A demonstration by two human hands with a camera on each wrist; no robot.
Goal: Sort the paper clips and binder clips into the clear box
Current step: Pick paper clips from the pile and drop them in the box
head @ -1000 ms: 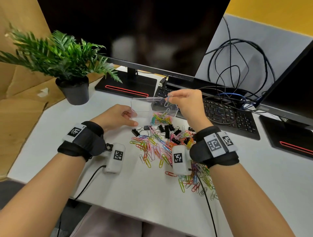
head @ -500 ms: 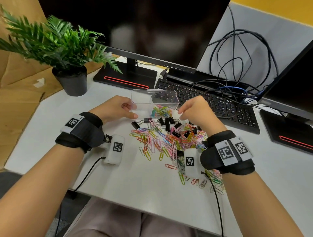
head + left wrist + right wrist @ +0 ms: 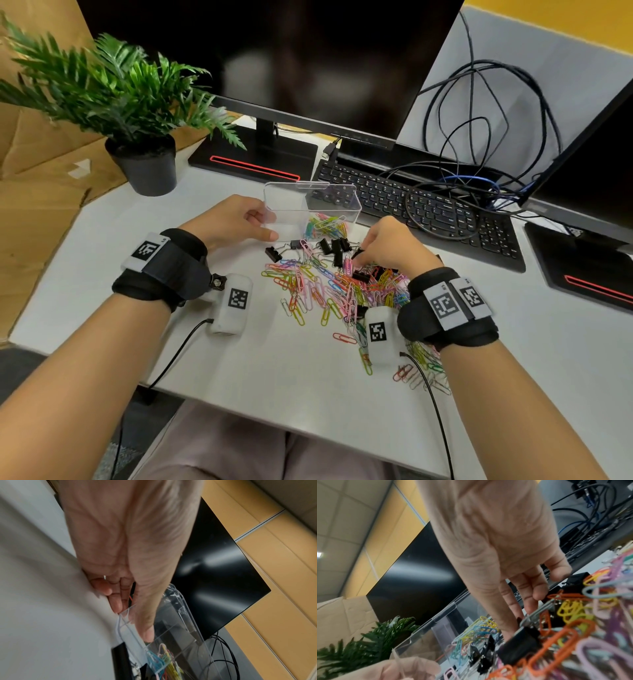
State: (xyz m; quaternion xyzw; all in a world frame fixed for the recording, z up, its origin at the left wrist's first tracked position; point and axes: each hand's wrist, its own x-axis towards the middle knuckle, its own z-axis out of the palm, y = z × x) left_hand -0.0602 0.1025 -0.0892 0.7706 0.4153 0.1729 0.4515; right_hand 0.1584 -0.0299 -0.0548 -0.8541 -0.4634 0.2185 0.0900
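The clear box [image 3: 310, 209] stands upright on the counter [image 3: 267, 370], open top facing up, long axis running left to right, parallel to the keyboard [image 3: 421, 209] just behind it. A divider splits it; coloured paper clips [image 3: 325, 224] lie in the right compartment, while the left one shows no contents.

The left hand [image 3: 236, 219] rests on the counter at the box's left end, thumb on the near wall and fingers on the far side, gripping the box. The left wrist view confirms the thumb tip [image 3: 147, 634] pressed against the clear wall.

The right hand [image 3: 387, 246] is lowered, palm down, onto the loose pile of paper clips [image 3: 329, 287] in front of the box. Its fingertips [image 3: 530, 601] are curled together at a black binder clip [image 3: 520, 647] in the pile; whether they actually pinch it cannot be told.

More black binder clips [image 3: 334, 248] lie between box and pile, pointing various ways
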